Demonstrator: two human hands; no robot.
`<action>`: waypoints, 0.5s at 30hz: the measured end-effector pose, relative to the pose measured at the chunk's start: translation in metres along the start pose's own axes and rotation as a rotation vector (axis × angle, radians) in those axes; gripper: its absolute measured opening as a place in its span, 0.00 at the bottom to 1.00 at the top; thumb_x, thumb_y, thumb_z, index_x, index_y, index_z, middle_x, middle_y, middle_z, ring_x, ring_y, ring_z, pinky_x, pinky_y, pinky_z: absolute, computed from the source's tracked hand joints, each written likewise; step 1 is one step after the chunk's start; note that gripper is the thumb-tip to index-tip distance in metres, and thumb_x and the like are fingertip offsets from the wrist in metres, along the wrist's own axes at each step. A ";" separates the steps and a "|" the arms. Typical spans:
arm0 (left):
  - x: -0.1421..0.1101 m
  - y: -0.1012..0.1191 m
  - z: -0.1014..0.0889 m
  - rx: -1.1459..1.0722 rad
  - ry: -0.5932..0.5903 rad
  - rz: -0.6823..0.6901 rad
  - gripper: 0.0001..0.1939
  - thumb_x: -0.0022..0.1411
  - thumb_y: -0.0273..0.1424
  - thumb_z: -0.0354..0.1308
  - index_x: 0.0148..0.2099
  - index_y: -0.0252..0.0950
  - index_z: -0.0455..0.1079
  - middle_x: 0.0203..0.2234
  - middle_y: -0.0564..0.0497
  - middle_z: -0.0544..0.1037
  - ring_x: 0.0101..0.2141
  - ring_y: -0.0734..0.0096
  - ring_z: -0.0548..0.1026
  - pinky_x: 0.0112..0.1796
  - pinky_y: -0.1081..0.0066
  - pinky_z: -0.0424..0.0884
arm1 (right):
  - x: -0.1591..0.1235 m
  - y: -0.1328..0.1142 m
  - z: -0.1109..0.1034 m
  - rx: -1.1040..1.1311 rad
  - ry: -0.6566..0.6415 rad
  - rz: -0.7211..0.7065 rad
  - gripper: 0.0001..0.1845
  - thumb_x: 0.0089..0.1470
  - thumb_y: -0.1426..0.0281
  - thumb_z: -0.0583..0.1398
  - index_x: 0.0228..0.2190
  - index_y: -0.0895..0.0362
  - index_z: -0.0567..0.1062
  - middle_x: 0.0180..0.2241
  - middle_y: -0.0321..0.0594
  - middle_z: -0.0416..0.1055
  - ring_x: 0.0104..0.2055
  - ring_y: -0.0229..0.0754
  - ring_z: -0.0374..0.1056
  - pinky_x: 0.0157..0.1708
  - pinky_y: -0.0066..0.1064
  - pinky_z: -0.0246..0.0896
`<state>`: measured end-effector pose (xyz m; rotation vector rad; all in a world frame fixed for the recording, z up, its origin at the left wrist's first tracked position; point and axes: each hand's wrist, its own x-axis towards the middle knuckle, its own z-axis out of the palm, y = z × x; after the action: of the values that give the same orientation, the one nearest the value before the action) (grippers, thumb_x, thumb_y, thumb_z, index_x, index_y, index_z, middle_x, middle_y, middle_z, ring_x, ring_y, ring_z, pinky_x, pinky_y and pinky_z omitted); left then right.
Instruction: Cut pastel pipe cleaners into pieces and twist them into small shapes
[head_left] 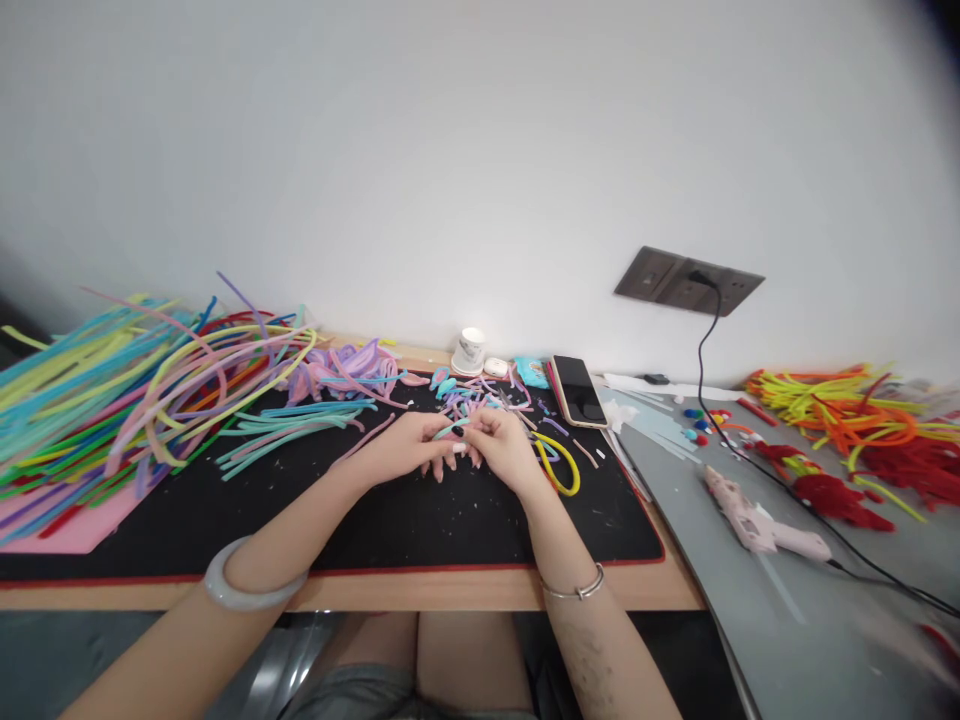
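Note:
My left hand (pixel 405 443) and my right hand (pixel 504 447) meet above the black mat (pixel 360 535), fingertips close together. Between them is a short mint-green pipe cleaner (pixel 447 431), pinched by both hands. Fingers cover much of it, so its full shape is hidden. Just beyond the hands lies a pile of short pastel pipe cleaner pieces (pixel 474 392). A yellow loop (pixel 568 468) rests on the mat beside my right hand. To the left of my left hand are loose mint-green pipe cleaners (pixel 296 425).
A large heap of coloured pipe cleaners (pixel 157 400) covers the left side. A paper cup (pixel 469 350) and a phone (pixel 577 390) stand along the back. On the grey table to the right lie a pink glue gun (pixel 761 522), its black cord (pixel 703 365) and orange-yellow pipe cleaners (pixel 832 405).

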<state>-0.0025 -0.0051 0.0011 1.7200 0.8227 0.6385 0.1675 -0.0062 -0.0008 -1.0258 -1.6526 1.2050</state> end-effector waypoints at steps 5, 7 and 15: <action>-0.002 -0.002 0.003 -0.055 -0.190 -0.092 0.17 0.59 0.42 0.46 0.31 0.32 0.62 0.14 0.55 0.68 0.14 0.79 0.66 0.16 0.79 0.59 | -0.001 -0.003 0.002 -0.045 -0.033 -0.019 0.04 0.46 0.72 0.57 0.23 0.60 0.69 0.16 0.31 0.63 0.17 0.30 0.57 0.17 0.22 0.51; -0.003 -0.001 0.004 -0.094 -0.204 -0.108 0.17 0.60 0.42 0.45 0.29 0.32 0.60 0.13 0.57 0.65 0.13 0.80 0.63 0.16 0.79 0.58 | -0.001 -0.005 0.001 0.033 -0.034 -0.003 0.04 0.45 0.71 0.59 0.25 0.59 0.69 0.17 0.31 0.63 0.17 0.30 0.57 0.17 0.22 0.52; -0.006 0.002 0.004 -0.361 -0.159 -0.036 0.15 0.60 0.42 0.46 0.29 0.35 0.55 0.13 0.60 0.58 0.13 0.83 0.56 0.15 0.79 0.53 | -0.001 -0.003 0.000 0.342 -0.034 0.064 0.14 0.43 0.64 0.61 0.31 0.58 0.65 0.18 0.30 0.64 0.15 0.29 0.55 0.14 0.20 0.49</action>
<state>-0.0028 -0.0124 0.0015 1.4040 0.5844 0.5781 0.1670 -0.0076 0.0019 -0.8514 -1.3837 1.4933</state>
